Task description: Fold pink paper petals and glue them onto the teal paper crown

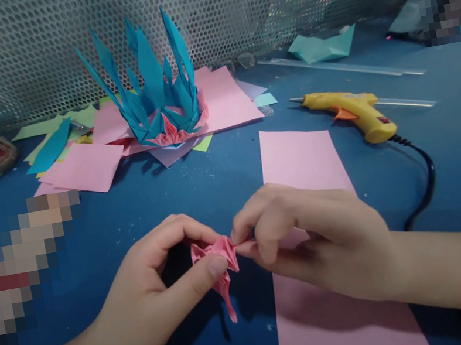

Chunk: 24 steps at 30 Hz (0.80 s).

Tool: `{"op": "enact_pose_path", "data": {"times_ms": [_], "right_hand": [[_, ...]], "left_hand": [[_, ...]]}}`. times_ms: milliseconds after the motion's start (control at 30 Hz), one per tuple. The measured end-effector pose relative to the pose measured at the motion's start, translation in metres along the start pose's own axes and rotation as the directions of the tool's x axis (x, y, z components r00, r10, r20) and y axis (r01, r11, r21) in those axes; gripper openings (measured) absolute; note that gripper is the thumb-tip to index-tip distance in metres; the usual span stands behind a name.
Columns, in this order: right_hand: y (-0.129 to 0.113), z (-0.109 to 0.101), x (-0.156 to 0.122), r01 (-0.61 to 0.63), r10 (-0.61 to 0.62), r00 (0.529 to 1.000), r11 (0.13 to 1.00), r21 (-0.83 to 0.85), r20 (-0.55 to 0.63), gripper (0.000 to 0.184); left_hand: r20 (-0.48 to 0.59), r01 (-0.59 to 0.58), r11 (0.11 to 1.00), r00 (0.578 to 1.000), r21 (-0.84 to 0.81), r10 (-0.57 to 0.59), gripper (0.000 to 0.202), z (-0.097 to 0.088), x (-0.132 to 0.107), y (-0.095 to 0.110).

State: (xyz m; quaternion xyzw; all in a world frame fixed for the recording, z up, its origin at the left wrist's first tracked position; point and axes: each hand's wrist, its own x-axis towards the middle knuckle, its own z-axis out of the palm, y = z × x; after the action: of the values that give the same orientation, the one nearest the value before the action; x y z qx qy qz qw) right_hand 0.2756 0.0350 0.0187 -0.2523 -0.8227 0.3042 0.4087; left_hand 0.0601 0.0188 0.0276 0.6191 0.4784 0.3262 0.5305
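Observation:
Both hands pinch a small folded pink paper piece (221, 257) just above the blue table (139, 212). My left hand (162, 291) grips it between thumb and forefinger, its narrow tail hanging down. My right hand (313, 235) pinches the piece's right tip with its fingers curled. Under my right hand lies a long pink paper strip (301, 166).
A blue spiky paper crown with a pink centre (156, 90) stands at the back on loose pink sheets (82, 169). A yellow glue gun (356, 111) with a black cord (426, 179) lies at right, clear glue sticks (341, 67) behind it. A perforated metal screen (227, 0) closes the back.

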Motion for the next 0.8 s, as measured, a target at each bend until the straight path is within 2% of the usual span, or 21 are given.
{"op": "enact_pose_path", "data": {"times_ms": [67,200,433,567,700,800], "right_hand": [[0.0002,-0.0008,0.0005,0.024,-0.023,1.000,0.999,-0.039,0.012,0.026],[0.0023,-0.0013,0.0002,0.176,-0.167,0.983,0.974,-0.141,0.074,0.027],[0.0038,0.0017,-0.0050,0.246,-0.235,0.969,0.955,-0.169,0.081,0.026],[0.0036,0.0031,-0.0053,0.284,-0.270,0.958,0.942,-0.178,0.101,0.026],[0.0043,0.0022,-0.0043,0.269,-0.256,0.961,0.953,-0.136,0.108,0.026],[0.0062,0.0012,-0.0025,0.161,-0.157,0.987,0.982,-0.095,0.041,0.027]], "left_hand": [[-0.026,0.009,1.000,1.000,-0.007,-0.009,0.006,0.0008,-0.0001,0.0006],[-0.066,0.049,0.998,0.997,-0.028,-0.051,0.006,0.0034,-0.0008,0.0028],[0.017,-0.029,0.999,0.999,0.046,0.028,0.005,-0.0004,-0.0001,-0.0011],[0.029,-0.070,0.995,0.997,0.066,0.068,0.007,-0.0015,0.0003,-0.0033],[0.053,-0.124,0.990,0.991,0.073,0.120,0.008,-0.0028,0.0017,-0.0046],[-0.002,-0.178,0.981,0.984,0.076,0.179,0.013,-0.0046,0.0027,-0.0054]]}}
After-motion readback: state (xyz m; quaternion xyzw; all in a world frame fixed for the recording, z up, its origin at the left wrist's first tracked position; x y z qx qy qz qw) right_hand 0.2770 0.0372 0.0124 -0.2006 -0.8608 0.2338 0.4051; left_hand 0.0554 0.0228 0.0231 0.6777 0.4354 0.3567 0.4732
